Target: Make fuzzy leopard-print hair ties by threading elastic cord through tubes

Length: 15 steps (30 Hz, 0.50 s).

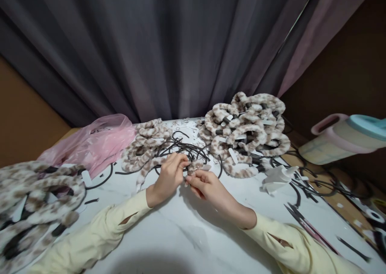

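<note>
In front of me, my left hand [170, 177] and my right hand [211, 189] meet with fingertips pinched. Between them is the end of a spotted plush tube [195, 166], white with brown patches. My left fingers close on its left side, close to something dark; my right thumb and forefinger grip its lower edge. The fingers partly cover it, so its exact shape is hidden. A plush strip [147, 170] lies just left of my left hand; whether it joins the held end cannot be seen. Behind my hands is a tangle of black cords [188, 148].
Plush rings with black joints pile up at back right [247, 135]; more plush rings [57, 201] lie at left. A pink plastic bag [99, 139] sits back left. On the right are crumpled tissue [279, 179], scissors [307, 225], loose black cords [325, 185] and a tumbler [337, 143].
</note>
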### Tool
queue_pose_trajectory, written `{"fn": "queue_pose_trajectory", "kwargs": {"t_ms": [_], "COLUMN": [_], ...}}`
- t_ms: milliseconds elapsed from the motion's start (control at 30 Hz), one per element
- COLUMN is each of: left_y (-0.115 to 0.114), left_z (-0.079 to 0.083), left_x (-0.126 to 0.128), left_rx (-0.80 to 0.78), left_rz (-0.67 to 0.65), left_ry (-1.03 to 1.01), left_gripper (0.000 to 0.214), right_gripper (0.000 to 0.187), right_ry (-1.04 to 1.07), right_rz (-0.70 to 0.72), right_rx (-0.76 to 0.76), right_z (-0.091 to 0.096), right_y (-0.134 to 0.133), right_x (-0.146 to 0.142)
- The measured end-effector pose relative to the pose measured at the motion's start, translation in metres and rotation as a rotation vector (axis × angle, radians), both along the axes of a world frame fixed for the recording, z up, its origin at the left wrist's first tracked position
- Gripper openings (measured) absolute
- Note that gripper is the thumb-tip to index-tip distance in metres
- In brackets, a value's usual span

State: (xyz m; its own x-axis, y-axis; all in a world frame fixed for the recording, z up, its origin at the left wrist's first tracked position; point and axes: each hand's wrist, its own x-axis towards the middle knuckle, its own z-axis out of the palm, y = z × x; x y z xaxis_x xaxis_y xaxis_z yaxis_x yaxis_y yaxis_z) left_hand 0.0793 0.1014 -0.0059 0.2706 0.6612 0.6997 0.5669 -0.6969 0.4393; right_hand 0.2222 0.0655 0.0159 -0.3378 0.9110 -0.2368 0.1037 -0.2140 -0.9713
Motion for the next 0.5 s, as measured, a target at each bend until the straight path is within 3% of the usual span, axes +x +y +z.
{"fn": "queue_pose_trajectory", "kwargs": {"t_ms": [267,500], "left_y": [-0.002,0.001], "left_z": [0.001,-0.008], "left_x": [0.001,-0.001], "left_rx": [0.082,0.109], "left_rz": [0.001,-0.036], "left_ry": [0.073,0.238], "left_gripper": [0.013,0.013], "right_gripper": [0.045,0.037], "right_ry": [0.104,-0.003], "right_rz": [-0.026,-0.037], "right_rx": [-0.060,-0.022], "right_z": [-0.005,0.001], "right_y": [-0.003,-0.001], "right_x": [-0.005,-0.001]}}
